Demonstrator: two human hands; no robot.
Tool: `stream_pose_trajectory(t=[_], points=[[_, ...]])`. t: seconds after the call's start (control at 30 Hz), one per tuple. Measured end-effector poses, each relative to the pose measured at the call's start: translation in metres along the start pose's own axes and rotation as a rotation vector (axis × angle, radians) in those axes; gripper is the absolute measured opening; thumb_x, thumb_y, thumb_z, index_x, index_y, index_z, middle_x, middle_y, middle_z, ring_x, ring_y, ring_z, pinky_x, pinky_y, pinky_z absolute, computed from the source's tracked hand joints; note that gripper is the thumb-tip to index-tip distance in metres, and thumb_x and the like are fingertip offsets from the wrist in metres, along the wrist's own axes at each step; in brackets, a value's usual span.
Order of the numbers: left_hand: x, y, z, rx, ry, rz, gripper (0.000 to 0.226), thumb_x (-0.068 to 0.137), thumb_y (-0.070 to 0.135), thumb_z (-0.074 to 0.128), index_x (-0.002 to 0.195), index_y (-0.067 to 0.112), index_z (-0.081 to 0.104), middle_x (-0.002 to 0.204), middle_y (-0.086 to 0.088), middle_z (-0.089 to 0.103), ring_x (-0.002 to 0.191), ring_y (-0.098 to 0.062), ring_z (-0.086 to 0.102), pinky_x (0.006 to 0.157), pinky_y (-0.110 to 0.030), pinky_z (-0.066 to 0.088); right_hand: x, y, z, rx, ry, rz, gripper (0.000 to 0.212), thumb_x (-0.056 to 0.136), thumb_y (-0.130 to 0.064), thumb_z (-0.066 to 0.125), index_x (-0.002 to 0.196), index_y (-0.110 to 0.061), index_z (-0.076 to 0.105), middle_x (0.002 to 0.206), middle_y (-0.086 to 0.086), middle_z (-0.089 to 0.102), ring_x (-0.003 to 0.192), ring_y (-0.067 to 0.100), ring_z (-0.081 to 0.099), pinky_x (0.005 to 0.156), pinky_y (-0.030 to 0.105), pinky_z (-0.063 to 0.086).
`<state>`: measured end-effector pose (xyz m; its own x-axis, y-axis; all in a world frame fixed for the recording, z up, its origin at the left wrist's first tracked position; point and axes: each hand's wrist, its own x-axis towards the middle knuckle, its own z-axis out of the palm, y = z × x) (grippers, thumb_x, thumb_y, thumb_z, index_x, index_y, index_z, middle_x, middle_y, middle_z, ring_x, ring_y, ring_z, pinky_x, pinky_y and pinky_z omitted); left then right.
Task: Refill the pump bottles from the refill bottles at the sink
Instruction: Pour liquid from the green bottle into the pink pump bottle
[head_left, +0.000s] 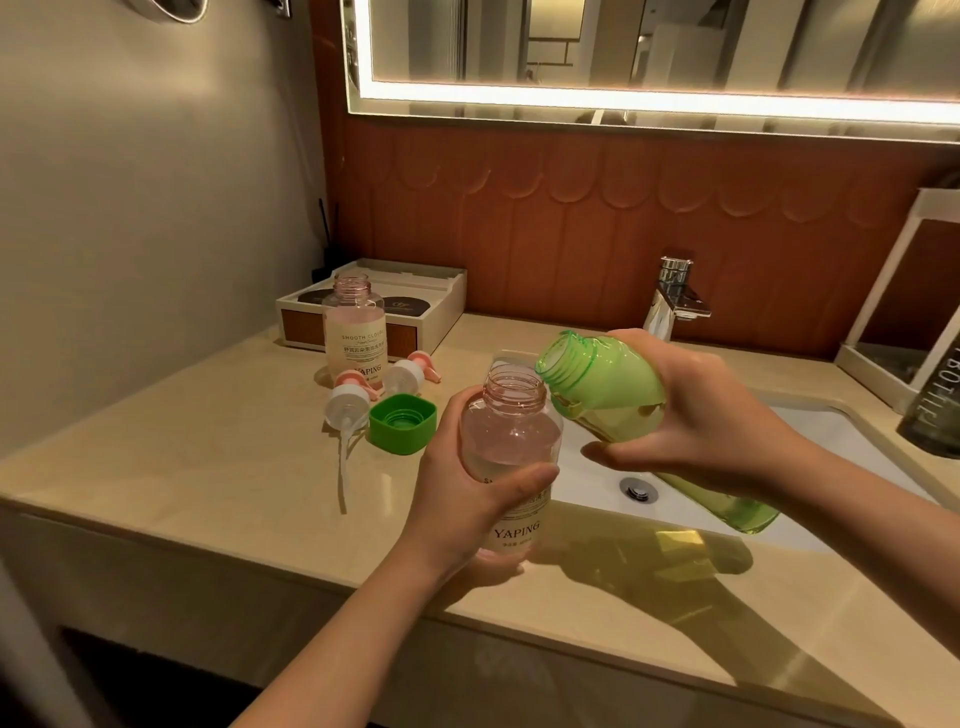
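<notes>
My left hand (470, 499) grips a clear pink pump bottle (511, 441) with its top off, held upright at the sink's left edge. My right hand (696, 415) holds a green refill bottle (608, 379), uncapped and tilted so its open mouth sits just above and to the right of the pink bottle's mouth. Liquid lies low in the green bottle; no stream is visible. A second open pink bottle (356, 332) stands on the counter farther left. Two white-and-pink pump heads (347, 402) (410, 374) and the green cap (402, 423) lie beside it.
The white sink basin (810, 441) with its drain (638, 489) lies under my right hand, a chrome faucet (672, 301) behind. A white tray box (410, 296) stands at the back left. A dark bottle (935, 415) and a white frame (893, 291) stand at the right.
</notes>
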<state>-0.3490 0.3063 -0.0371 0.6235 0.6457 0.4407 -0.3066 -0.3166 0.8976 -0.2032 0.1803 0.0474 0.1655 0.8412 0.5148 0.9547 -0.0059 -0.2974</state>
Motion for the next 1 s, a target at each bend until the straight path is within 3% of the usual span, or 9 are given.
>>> stream_pose_trajectory(t=[0.1,0.2,0.33,0.47,0.7,1.0], points=[[0.0,0.0,0.0,-0.001,-0.002,0.009,0.065,0.054,0.025,0.082,0.109,0.034,0.049,0.107,0.016,0.061,0.099,0.005,0.059,0.073,-0.009,0.048,0.001,0.0,-0.002,-0.021,-0.021,0.004,0.07,0.056,-0.05,0.077,0.119,-0.036,0.051,0.105,-0.019,0.061,0.094,0.005,0.059,0.08,0.034,0.052],[0.0,0.0,0.0,0.0,0.0,0.014,0.065,0.054,0.025,0.08,0.11,0.033,0.048,0.11,0.015,0.061,0.1,0.003,0.059,0.074,-0.009,0.047,0.002,-0.001,-0.006,-0.047,-0.048,0.003,0.069,0.055,-0.057,0.071,0.118,-0.037,0.05,0.104,-0.017,0.061,0.093,0.007,0.059,0.077,0.038,0.053],[0.0,0.001,0.0,0.003,-0.001,0.01,0.064,0.053,0.026,0.077,0.109,0.034,0.048,0.112,0.013,0.06,0.103,-0.002,0.059,0.074,-0.01,0.048,0.004,-0.006,-0.013,-0.116,-0.069,-0.003,0.068,0.057,-0.058,0.07,0.116,-0.029,0.053,0.103,-0.01,0.063,0.093,0.012,0.059,0.076,0.041,0.052],[0.0,0.002,0.0,0.004,-0.003,0.013,0.069,0.051,0.026,0.087,0.108,0.034,0.048,0.109,0.014,0.06,0.099,0.005,0.058,0.073,-0.008,0.047,0.006,-0.011,-0.018,-0.185,-0.1,0.001,0.066,0.056,-0.058,0.069,0.111,-0.024,0.055,0.099,-0.006,0.064,0.088,0.014,0.059,0.072,0.041,0.052],[0.0,0.0,0.0,0.0,-0.011,0.012,0.064,0.055,0.023,0.082,0.109,0.034,0.049,0.107,0.016,0.06,0.096,0.008,0.058,0.072,-0.007,0.047,0.008,-0.012,-0.024,-0.251,-0.145,0.028,0.071,0.054,-0.069,0.061,0.113,-0.033,0.05,0.101,-0.009,0.062,0.091,0.015,0.059,0.072,0.042,0.052],[0.0,0.0,-0.001,0.008,-0.007,0.013,0.061,0.055,0.025,0.078,0.107,0.036,0.048,0.105,0.018,0.061,0.097,0.007,0.058,0.073,-0.009,0.047,0.012,-0.016,-0.028,-0.278,-0.189,0.045,0.074,0.053,-0.069,0.062,0.117,-0.035,0.049,0.105,-0.01,0.061,0.094,0.014,0.058,0.073,0.041,0.053]])
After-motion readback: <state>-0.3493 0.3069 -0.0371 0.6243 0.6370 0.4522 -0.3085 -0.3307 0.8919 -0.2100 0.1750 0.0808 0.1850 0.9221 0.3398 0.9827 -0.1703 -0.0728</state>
